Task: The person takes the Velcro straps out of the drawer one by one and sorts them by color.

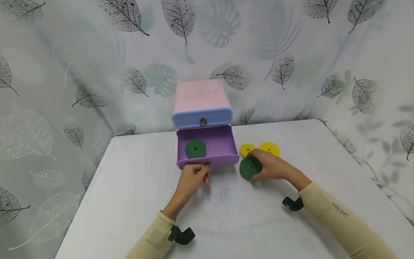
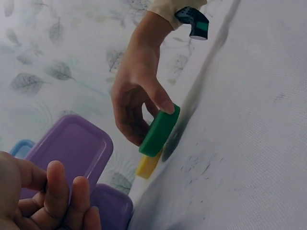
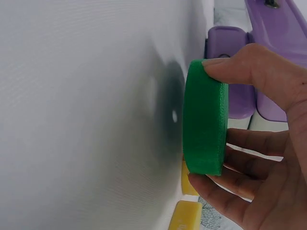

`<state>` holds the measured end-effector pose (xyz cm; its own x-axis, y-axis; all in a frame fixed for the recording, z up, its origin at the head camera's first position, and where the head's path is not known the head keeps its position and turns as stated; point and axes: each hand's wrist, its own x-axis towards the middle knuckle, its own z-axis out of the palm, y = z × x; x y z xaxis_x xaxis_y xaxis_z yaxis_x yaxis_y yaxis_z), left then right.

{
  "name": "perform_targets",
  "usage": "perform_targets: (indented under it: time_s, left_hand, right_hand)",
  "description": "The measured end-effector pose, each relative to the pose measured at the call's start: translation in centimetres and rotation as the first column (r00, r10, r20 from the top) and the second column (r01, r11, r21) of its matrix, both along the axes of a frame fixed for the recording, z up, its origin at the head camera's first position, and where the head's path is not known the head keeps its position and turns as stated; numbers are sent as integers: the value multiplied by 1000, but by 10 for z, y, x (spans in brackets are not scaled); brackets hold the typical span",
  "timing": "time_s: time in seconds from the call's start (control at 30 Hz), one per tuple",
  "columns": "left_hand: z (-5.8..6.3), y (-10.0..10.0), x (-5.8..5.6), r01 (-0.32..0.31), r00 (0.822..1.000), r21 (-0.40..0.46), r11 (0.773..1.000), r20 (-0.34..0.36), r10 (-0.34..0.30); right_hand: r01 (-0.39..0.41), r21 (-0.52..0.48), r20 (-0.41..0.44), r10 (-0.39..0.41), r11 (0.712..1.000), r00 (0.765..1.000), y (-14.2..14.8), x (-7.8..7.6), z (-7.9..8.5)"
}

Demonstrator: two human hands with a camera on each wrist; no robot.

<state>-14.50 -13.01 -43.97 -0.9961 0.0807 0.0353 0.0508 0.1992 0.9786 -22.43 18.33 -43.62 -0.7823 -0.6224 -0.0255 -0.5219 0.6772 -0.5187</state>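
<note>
My left hand (image 1: pixel 193 177) pinches the small ring pull (image 1: pixel 209 167) on the front of a pulled-out purple drawer (image 1: pixel 223 144). Inside that drawer, toward its left side, lies a green disc (image 1: pixel 195 148) with a small center hole. To the right of the drawer, my right hand (image 1: pixel 273 165) grips a second green disc (image 1: pixel 250 168) by its edge, thumb on one side and fingers on the other. In the right wrist view this held disc (image 3: pixel 205 117) stands just off the white tabletop, its shadow beside it. Two yellow discs (image 1: pixel 269 148) lie behind the right hand.
Above the purple drawer is a closed blue-fronted drawer (image 1: pixel 213 118) under a pink cabinet top (image 1: pixel 202 94). Another purple drawer front (image 3: pixel 230 43) shows lower down. A leaf-patterned curtain (image 1: pixel 145 104) hangs behind the white table (image 1: pixel 129 187).
</note>
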Motion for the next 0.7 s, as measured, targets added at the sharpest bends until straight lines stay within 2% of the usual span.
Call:
perform_targets:
  time_s: [0.3, 0.7]
  left_hand:
    - [-1, 1, 0, -10, 1000, 3, 1000, -5, 10]
    - [1, -1, 2, 2, 1000, 16, 1000, 1, -2]
  right_hand:
    - [4, 20, 20, -4, 1000, 1000, -1, 0, -8]
    - [2, 36, 15, -3, 999, 1000, -1, 2, -10]
